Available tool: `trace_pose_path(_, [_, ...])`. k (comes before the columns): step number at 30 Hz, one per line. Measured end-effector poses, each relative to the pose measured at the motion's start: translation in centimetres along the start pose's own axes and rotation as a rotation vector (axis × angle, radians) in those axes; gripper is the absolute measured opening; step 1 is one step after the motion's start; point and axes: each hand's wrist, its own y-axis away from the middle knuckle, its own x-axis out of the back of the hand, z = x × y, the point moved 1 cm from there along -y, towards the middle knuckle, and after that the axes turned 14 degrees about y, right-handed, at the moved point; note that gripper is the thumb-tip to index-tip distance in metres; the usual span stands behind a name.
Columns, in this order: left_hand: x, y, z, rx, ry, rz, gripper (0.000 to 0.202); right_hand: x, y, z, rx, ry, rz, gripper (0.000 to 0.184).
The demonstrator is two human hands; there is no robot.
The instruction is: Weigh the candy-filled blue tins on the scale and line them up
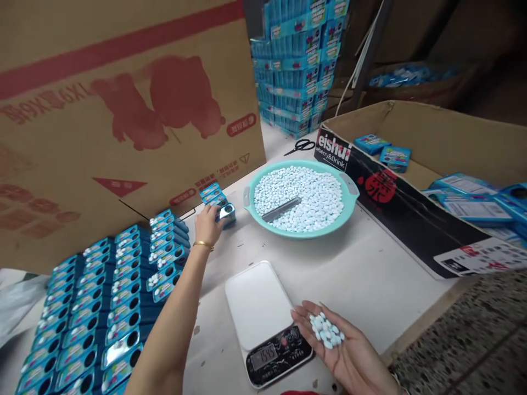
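- Small white round tablets [327, 331] lie in a loose heap on the upturned palm of the right hand [348, 354], low at the right, just beside a scale.
- On that hand the fingers [307, 310] are spread and slightly curled. They cup the heap without pinching it.
- Left hand [208, 224] reaches forward over the white table [370, 263]. Its fingers [217, 215] are drawn together on a small blue metal tin [227, 213] with a shiny open top.
- That tin stands at the near end of a short row of like tins [212, 193], just left of a bowl.
- A thin gold bangle [203, 245] circles the left wrist.
- White flat kitchen scale [257, 302] lies on the table between the two hands, its dark display [265, 356] lit.
- Round teal plastic bowl [307, 234] holds many more white tablets, with a grey metal scoop [282, 209] lying among them.
- Long rows of blue tins [102, 307] fill the table's left side. Some show white tablets through their openings, while others look dark inside.
- Black-handled scissors [302, 146] lie beyond the bowl.
- A tall brown cardboard sheet with red print [123, 109] stands behind the tins.
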Motion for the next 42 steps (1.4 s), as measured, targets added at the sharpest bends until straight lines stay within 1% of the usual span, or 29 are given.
trace_pose_path(1, [-0.5, -0.5, -0.4, 0.014, -0.013, 0.016, 0.029, 0.1, -0.1, -0.2, -0.006, 0.0, 0.008, 0.016])
trace_pose_path(3, [-0.8, -0.6, -0.6, 0.043, -0.047, 0.042, 0.035, 0.2, -0.3, -0.4, -0.024, -0.001, 0.024, 0.016])
trace_pose_path(4, [-0.7, -0.4, -0.4, 0.046, -0.061, 0.049, 0.038, 0.3, -0.4, -0.4, -0.032, 0.0, 0.031, 0.016])
trace_pose_path(6, [0.3, 1.0, 0.2, 0.013, -0.072, 0.05, 0.044, 0.4, -0.4, -0.4, -0.048, 0.005, 0.045, 0.017])
trace_pose_path(8, [2.2, 3.4, 1.1, -0.05, -0.058, 0.055, 0.044, 0.4, -0.3, -0.3, -0.066, 0.014, 0.054, 0.02])
trace_pose_path(10, [4.7, 6.8, 1.8, -0.076, -0.058, 0.089, 0.036, 0.4, -0.1, -0.1, -0.086, 0.023, 0.053, 0.023])
trace_pose_path(12, [7.0, 10.7, 2.0, -0.012, -0.126, 0.14, 0.027, 0.3, 0.0, 0.1, -0.1, 0.033, 0.044, 0.024])
trace_pose_path(13, [7.9, 12.5, 1.9, 0.038, -0.182, 0.149, 0.025, 0.2, 0.1, 0.3, -0.106, 0.038, 0.037, 0.025])
trace_pose_path(14, [8.5, 14.2, 1.6, 0.084, -0.241, 0.132, 0.026, 0.1, 0.1, 0.4, -0.112, 0.045, 0.029, 0.024])
trace_pose_path(16, [8.8, 16.7, 0.9, 0.146, -0.343, 0.044, 0.026, -0.1, 0.2, 0.7, -0.124, 0.06, 0.003, 0.022])
trace_pose_path(18, [8.5, 17.9, 0.3, 0.17, -0.405, -0.043, 0.022, -0.3, 0.5, 1.0, -0.132, 0.075, -0.031, 0.02])
trace_pose_path(20, [8.2, 18.1, 0.2, 0.162, -0.434, -0.087, 0.015, -0.3, 0.8, 1.2, -0.131, 0.083, -0.058, 0.02])
trace_pose_path(21, [8.3, 18.0, 0.5, 0.142, -0.437, -0.098, 0.013, -0.3, 1.0, 1.3, -0.127, 0.084, -0.069, 0.02])
trace_pose_path(23, [8.8, 17.5, 2.0, 0.066, -0.421, -0.12, 0.013, 0.0, 1.5, 1.3, -0.108, 0.084, -0.085, 0.021])
trace_pose_path(26, [10.0, 16.8, 6.1, -0.076, -0.344, -0.177, 0.017, 0.7, 1.9, 1.0, -0.061, 0.079, -0.099, 0.022])
trace_pose_path(28, [10.3, 16.3, 9.3, -0.16, -0.284, -0.26, 0.02, 1.3, 2.1, 0.8, -0.031, 0.075, -0.096, 0.022])
trace_pose_path(29, [10.1, 16.1, 10.8, -0.2, -0.258, -0.307, 0.02, 1.5, 2.2, 0.7, -0.02, 0.074, -0.094, 0.022])
trace_pose_path(31, [9.0, 15.7, 13.4, -0.27, -0.222, -0.396, 0.019, 1.9, 2.3, 0.6, -0.004, 0.077, -0.091, 0.023])
trace_pose_path(33, [7.4, 15.4, 15.0, -0.311, -0.211, -0.468, 0.016, 2.1, 2.6, 0.4, 0.005, 0.08, -0.096, 0.023])
trace_pose_path(34, [6.6, 15.2, 15.4, -0.317, -0.212, -0.498, 0.015, 2.2, 2.7, 0.3, 0.012, 0.08, -0.099, 0.023])
trace_pose_path(36, [5.5, 14.8, 15.6, -0.319, -0.215, -0.542, 0.015, 2.3, 2.9, 0.2, 0.021, 0.074, -0.103, 0.023])
trace_pose_path(38, [5.2, 14.5, 15.3, -0.32, -0.2, -0.551, 0.015, 2.4, 2.9, 0.0, 0.023, 0.065, -0.1, 0.024])
trace_pose_path(40, [5.8, 14.6, 15.2, -0.332, -0.152, -0.486, 0.019, 2.4, 2.9, -0.1, 0.017, 0.059, -0.095, 0.025])
trace_pose_path(42, [6.4, 15.4, 15.6, -0.357, -0.061, -0.368, 0.026, 2.4, 2.8, 0.0, -0.003, 0.059, -0.099, 0.026])
